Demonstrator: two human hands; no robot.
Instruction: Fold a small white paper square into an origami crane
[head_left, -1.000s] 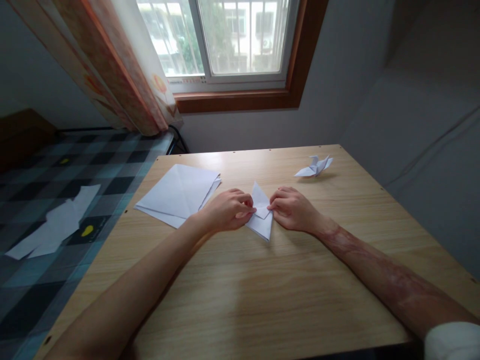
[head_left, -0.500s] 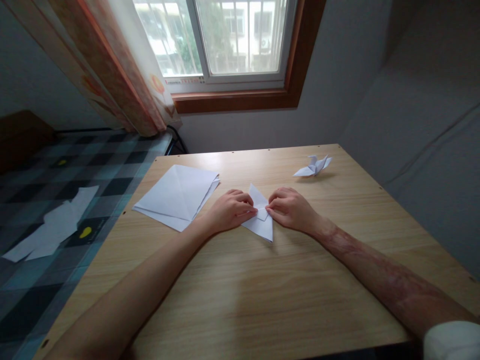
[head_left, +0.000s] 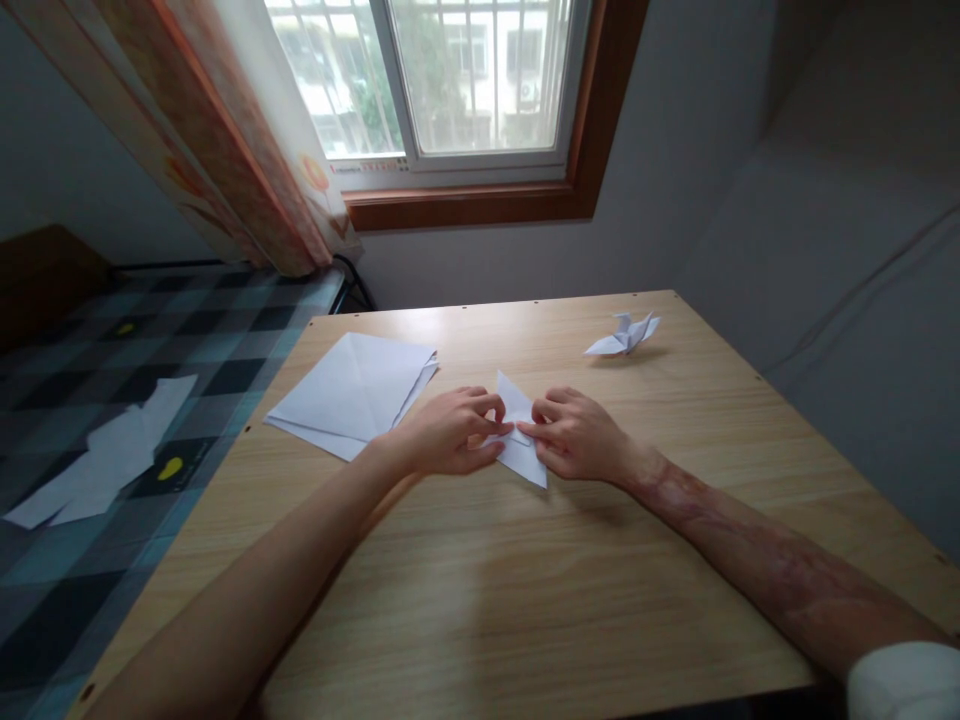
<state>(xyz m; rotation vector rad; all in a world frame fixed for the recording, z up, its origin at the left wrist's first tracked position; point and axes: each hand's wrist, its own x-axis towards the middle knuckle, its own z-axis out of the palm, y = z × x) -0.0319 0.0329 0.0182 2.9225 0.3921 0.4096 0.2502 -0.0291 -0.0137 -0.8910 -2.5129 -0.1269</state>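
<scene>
A small white folded paper (head_left: 527, 462) lies on the wooden table, with one pointed corner toward the window and another toward me. My left hand (head_left: 452, 430) is at its left side, fingers curled and fingertips pressing near the middle crease. From the right, my right hand (head_left: 579, 434) grips it, the index finger laid along the central fold and the other fingers bent. The fingertips of both hands nearly meet there and cover part of the folds. A finished paper crane (head_left: 624, 336) stands beyond my right hand.
A stack of white square paper sheets (head_left: 360, 385) lies at the table's back left. Cut paper scraps (head_left: 124, 455) rest on the checked bedspread (head_left: 217, 350) to the left. The window (head_left: 480, 90) and curtain (head_left: 247, 150) are behind the wooden table (head_left: 420, 610).
My left fingers have loosened and spread somewhat, and the hand sits slightly lower. My right index finger has extended leftward over the middle of the folded paper.
</scene>
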